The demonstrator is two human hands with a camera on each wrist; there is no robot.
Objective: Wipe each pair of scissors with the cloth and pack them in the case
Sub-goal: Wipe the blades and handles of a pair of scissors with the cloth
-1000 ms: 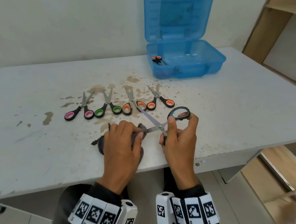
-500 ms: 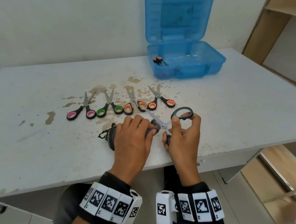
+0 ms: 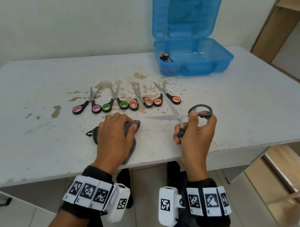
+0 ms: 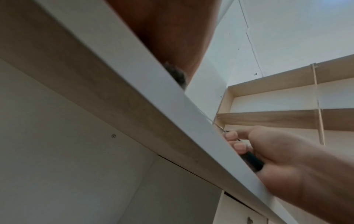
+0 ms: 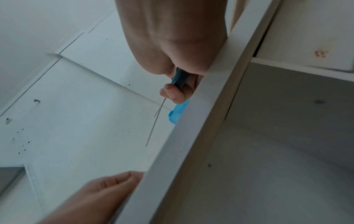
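Note:
My right hand [image 3: 193, 125] grips a pair of scissors with dark blue-lined handles [image 3: 200, 111], its blades [image 3: 163, 117] spread apart and pointing left over the table. The same handle [image 5: 179, 80] shows in the right wrist view. My left hand [image 3: 119, 128] rests on the table near its front edge, fingers curled round a bunched grey cloth [image 3: 135, 123]. The cloth and the blades are apart. The open blue case [image 3: 191, 60] stands at the back with one orange-handled pair [image 3: 164, 56] inside.
Several scissors lie in a row on the stained table [image 3: 238, 108]: a pink pair [image 3: 88, 105], a green pair [image 3: 115, 104], two orange pairs [image 3: 137, 101] [image 3: 165, 96]. Wooden shelving [image 3: 284, 25] stands at the right. The table's front edge [image 4: 172, 106] runs just under both hands.
My hands have drawn apart: the left hand slid the cloth off the blades to the left, the right hand carried the scissors to the right.

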